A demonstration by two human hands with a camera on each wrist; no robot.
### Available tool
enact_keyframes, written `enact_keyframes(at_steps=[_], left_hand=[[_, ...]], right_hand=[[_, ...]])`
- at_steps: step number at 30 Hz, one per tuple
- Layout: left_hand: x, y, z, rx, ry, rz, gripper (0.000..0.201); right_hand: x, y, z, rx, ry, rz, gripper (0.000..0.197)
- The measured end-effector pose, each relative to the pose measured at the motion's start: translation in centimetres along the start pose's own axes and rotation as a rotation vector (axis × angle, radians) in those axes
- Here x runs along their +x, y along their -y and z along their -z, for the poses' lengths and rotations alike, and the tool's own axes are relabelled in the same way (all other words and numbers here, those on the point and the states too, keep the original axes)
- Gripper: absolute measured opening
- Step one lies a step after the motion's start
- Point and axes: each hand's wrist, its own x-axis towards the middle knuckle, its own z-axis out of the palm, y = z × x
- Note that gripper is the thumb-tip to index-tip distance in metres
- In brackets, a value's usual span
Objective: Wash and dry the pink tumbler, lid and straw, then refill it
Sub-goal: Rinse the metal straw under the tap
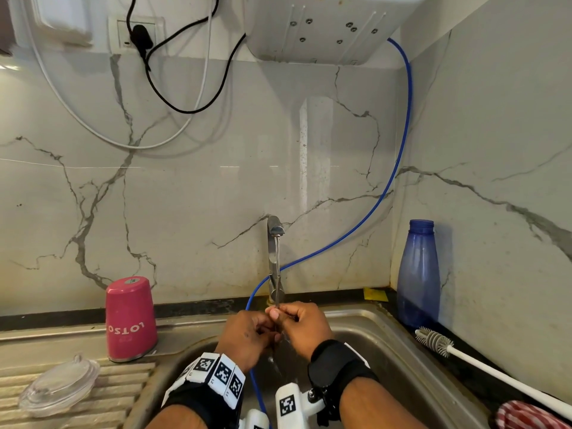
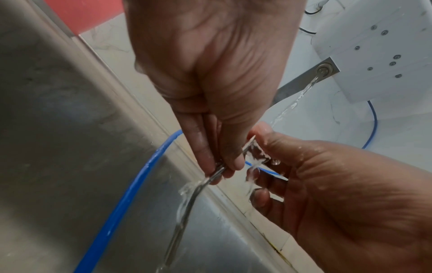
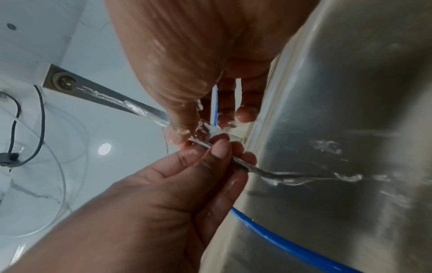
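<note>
Over the steel sink (image 1: 411,360), both hands hold a thin straw (image 1: 275,327) under the running tap (image 1: 274,228). My left hand (image 1: 266,321) pinches its middle between thumb and fingers (image 2: 230,162). My right hand (image 1: 289,314) pinches its upper end, where the stream lands. In the left wrist view the straw (image 2: 187,203) slants down into the basin with water running along it. The right wrist view shows the same straw (image 3: 268,172) and both grips. The pink tumbler (image 1: 131,318) stands upside down on the drainboard at left. The clear lid (image 1: 58,387) lies in front of it.
A blue hose (image 1: 399,156) hangs from the white wall unit (image 1: 328,29) down into the sink. A blue plastic bottle (image 1: 418,274) stands in the right corner. A white bottle brush (image 1: 483,365) and a red checked cloth (image 1: 532,416) lie on the right counter.
</note>
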Motion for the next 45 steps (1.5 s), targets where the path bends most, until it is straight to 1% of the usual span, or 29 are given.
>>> enact_keyframes(at_steps=[3,7,10,13,19,24,28,33,36,39,42,43,45], left_hand=[[0.0,-0.2,-0.3,0.021,-0.016,-0.021,0.013],[0.1,-0.7,-0.6,0.037,-0.065,0.013,0.01],[0.0,-1.1,-0.7,-0.006,-0.076,0.034,0.01],[-0.1,-1.2,-0.7,0.0,-0.07,0.024,0.021],[-0.2,-1.3,-0.6,0.032,-0.042,0.028,0.03],[-0.3,-1.3,-0.7,0.07,-0.01,0.034,0.03],[-0.3,-1.3,-0.8,0.062,0.002,0.037,0.03],[-0.4,-1.1,-1.0,0.015,0.017,0.049,0.034],[-0.5,-0.7,-1.2,0.032,0.044,0.038,0.03],[-0.5,0.3,-1.0,0.01,0.037,0.068,0.025],[-0.5,0.7,-0.3,-0.051,-0.022,0.102,0.011],[-0.5,0.8,0.0,-0.075,-0.057,0.105,0.007],[-0.6,0.6,0.5,-0.122,-0.119,0.108,0.002]], right_hand=[[0.0,-0.2,0.2,0.014,-0.012,-0.006,0.016],[0.3,0.3,0.1,0.055,-0.102,0.016,0.015],[0.5,0.8,0.0,0.097,-0.165,0.05,0.013],[0.8,0.7,0.0,0.091,-0.201,0.071,0.015],[0.7,0.9,-0.2,0.116,-0.165,0.018,0.011],[0.5,0.7,-0.3,0.114,-0.123,-0.025,0.013],[0.3,0.8,-0.1,0.11,-0.118,-0.05,0.012],[0.4,1.0,0.1,0.089,-0.146,-0.018,0.011],[0.5,1.5,0.5,0.17,-0.225,-0.013,0.005],[0.7,1.8,1.5,0.308,-0.32,-0.026,0.009],[0.7,1.4,2.5,0.406,-0.385,-0.049,0.027],[0.7,1.0,2.8,0.424,-0.413,-0.066,0.029],[0.8,0.1,3.3,0.45,-0.459,-0.118,0.024]])
